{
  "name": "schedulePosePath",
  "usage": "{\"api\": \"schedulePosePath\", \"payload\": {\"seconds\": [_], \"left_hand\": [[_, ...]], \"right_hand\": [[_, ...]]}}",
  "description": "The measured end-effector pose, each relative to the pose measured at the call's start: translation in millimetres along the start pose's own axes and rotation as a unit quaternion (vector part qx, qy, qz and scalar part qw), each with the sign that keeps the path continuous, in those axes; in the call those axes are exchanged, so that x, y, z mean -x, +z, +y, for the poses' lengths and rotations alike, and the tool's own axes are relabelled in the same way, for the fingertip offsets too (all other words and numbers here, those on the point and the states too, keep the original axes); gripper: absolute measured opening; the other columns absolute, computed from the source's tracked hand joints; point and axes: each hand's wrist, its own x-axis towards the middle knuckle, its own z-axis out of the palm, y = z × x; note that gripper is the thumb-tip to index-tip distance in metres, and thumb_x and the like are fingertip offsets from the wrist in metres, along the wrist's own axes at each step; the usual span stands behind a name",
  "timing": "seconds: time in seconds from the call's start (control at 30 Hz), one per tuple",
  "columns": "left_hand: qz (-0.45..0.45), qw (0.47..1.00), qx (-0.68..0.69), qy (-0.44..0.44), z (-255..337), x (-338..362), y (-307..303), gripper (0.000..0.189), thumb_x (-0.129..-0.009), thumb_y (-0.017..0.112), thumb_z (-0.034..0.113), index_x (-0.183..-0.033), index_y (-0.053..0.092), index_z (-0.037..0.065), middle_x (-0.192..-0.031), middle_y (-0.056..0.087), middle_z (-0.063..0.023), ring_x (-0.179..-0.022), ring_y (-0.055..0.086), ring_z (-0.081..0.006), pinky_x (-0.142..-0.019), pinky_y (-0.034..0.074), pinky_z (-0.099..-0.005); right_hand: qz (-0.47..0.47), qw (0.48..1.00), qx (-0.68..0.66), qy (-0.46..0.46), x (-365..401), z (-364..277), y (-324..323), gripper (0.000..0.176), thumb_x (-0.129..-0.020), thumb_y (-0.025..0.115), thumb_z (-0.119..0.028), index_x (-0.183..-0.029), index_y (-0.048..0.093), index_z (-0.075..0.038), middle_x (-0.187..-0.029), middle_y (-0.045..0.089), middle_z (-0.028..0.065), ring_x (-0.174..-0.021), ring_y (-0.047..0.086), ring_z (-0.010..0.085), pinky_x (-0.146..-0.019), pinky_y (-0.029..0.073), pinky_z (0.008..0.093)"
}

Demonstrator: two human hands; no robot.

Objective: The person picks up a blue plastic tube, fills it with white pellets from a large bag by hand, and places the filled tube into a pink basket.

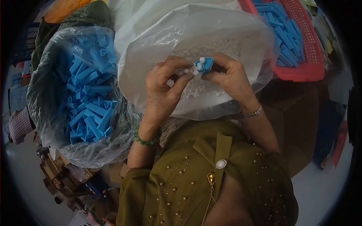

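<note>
Over a large clear bag (151, 56) of small white balls (222, 49), both hands meet in front of me. My right hand (230, 75) grips a blue plastic piece (204, 65) between thumb and fingertips, its open end turned to the left. White balls sit at that open end. My left hand (166, 81) has its thumb and fingers closed on several white balls (185, 71), right beside the blue piece. How far the balls are inside the piece cannot be made out.
A plastic-lined bag of blue pieces (90, 113) stands at the left. At the upper right is a red basket (311, 56) with more blue pieces. Cardboard boxes (290, 120) stand at the right, and others lie lower left. Part of another person's checked sleeve (20, 124) shows at far left.
</note>
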Motion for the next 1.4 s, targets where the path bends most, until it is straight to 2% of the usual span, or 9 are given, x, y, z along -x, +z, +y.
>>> {"api": "schedulePosePath", "payload": {"seconds": [0.47, 0.67, 0.77, 0.87, 0.93, 0.97, 1.03, 1.13, 1.4], "left_hand": [[-0.034, 0.995, -0.073, 0.063, 6.5, -3.4, 3.2, 0.03, -0.073, 0.07, -0.005, -0.1, 0.067, 0.006, -0.095, 0.063, -0.008, -0.074, 0.06, -0.0179, -0.059, 0.049, -0.0271], [-0.024, 0.992, -0.12, 0.027, 8.7, -1.7, 1.0, 0.04, -0.07, 0.073, -0.006, -0.108, 0.068, 0.005, -0.097, 0.066, -0.0078, -0.081, 0.063, -0.0166, -0.066, 0.05, -0.0289], [-0.033, 0.987, -0.153, 0.035, 5.1, 0.1, -1.2, 0.038, -0.073, 0.071, -0.002, -0.11, 0.066, 0.008, -0.103, 0.064, -0.01, -0.093, 0.062, -0.0257, -0.079, 0.05, -0.0346], [-0.043, 0.999, -0.009, 0.027, 0.1, 5.6, 3.8, 0.039, -0.074, 0.072, 0.0, -0.111, 0.067, 0.008, -0.108, 0.064, -0.0105, -0.106, 0.059, -0.0271, -0.09, 0.046, -0.0382], [-0.011, 0.996, 0.088, 0.017, -4.7, 10.0, 5.2, 0.038, -0.074, 0.071, 0.0, -0.112, 0.067, 0.008, -0.109, 0.065, -0.0111, -0.113, 0.056, -0.0265, -0.093, 0.045, -0.0389], [-0.011, 0.996, 0.088, 0.017, -7.1, 10.8, 5.2, 0.038, -0.074, 0.071, 0.0, -0.112, 0.067, 0.008, -0.109, 0.065, -0.0111, -0.113, 0.056, -0.0265, -0.093, 0.045, -0.0389], [-0.02, 0.996, 0.069, 0.061, -10.5, 11.3, 5.2, 0.037, -0.075, 0.07, -0.002, -0.111, 0.066, 0.006, -0.108, 0.065, -0.0118, -0.109, 0.058, -0.0283, -0.093, 0.045, -0.0402], [-0.047, 0.996, -0.006, 0.069, 3.6, 13.4, 9.6, 0.034, -0.076, 0.068, -0.002, -0.109, 0.064, 0.004, -0.107, 0.065, -0.0115, -0.105, 0.06, -0.0304, -0.098, 0.043, -0.0416], [-0.034, 0.993, -0.007, 0.11, 13.1, 25.6, 11.0, 0.033, -0.076, 0.068, -0.001, -0.109, 0.064, 0.003, -0.106, 0.065, -0.0105, -0.102, 0.062, -0.0297, -0.103, 0.038, -0.0509]], "right_hand": [[0.001, 0.999, 0.038, -0.029, 5.0, -7.8, -0.4, 0.024, -0.074, 0.068, 0.005, -0.097, 0.067, 0.0, -0.094, 0.061, 0.003, -0.084, 0.06, 0.0121, -0.073, 0.049, 0.0262], [0.008, 0.992, 0.116, -0.043, 7.5, -7.5, 0.1, 0.024, -0.076, 0.067, 0.005, -0.1, 0.066, 0.001, -0.095, 0.061, 0.0043, -0.087, 0.06, 0.0134, -0.076, 0.05, 0.0262], [0.006, 0.999, 0.027, -0.029, 8.5, -4.7, 1.2, 0.027, -0.076, 0.067, 0.005, -0.102, 0.066, 0.002, -0.099, 0.061, 0.0061, -0.09, 0.06, 0.0149, -0.078, 0.05, 0.0272], [-0.009, 0.998, -0.024, -0.054, 12.4, -11.6, 5.0, 0.026, -0.078, 0.064, 0.005, -0.104, 0.066, 0.002, -0.107, 0.061, 0.0074, -0.098, 0.06, 0.0169, -0.086, 0.049, 0.03], [-0.015, 0.971, 0.137, -0.193, 11.3, -10.6, 1.8, 0.026, -0.088, 0.063, -0.007, -0.112, 0.063, 0.003, -0.113, 0.061, 0.0082, -0.108, 0.056, 0.0174, -0.094, 0.046, 0.0329], [-0.015, 0.971, 0.137, -0.193, 11.0, -9.4, -0.3, 0.026, -0.088, 0.063, -0.007, -0.112, 0.063, 0.003, -0.113, 0.061, 0.0082, -0.108, 0.056, 0.0174, -0.094, 0.046, 0.0329], [-0.059, 0.981, -0.184, 0.008, 11.5, -6.5, -3.6, 0.038, -0.095, 0.057, -0.022, -0.123, 0.056, 0.004, -0.12, 0.059, 0.0105, -0.115, 0.052, 0.0185, -0.099, 0.042, 0.0346], [-0.111, 0.922, -0.37, 0.034, 15.4, 3.4, 2.1, 0.045, -0.097, 0.057, -0.031, -0.124, 0.055, 0.006, -0.11, 0.062, 0.007, -0.108, 0.056, 0.0128, -0.094, 0.045, 0.0287], [-0.103, 0.942, -0.316, 0.03, 27.9, -9.1, 25.3, 0.045, -0.093, 0.062, -0.029, -0.123, 0.054, 0.003, -0.109, 0.058, 0.0043, -0.104, 0.052, 0.0094, -0.091, 0.043, 0.0248]]}}
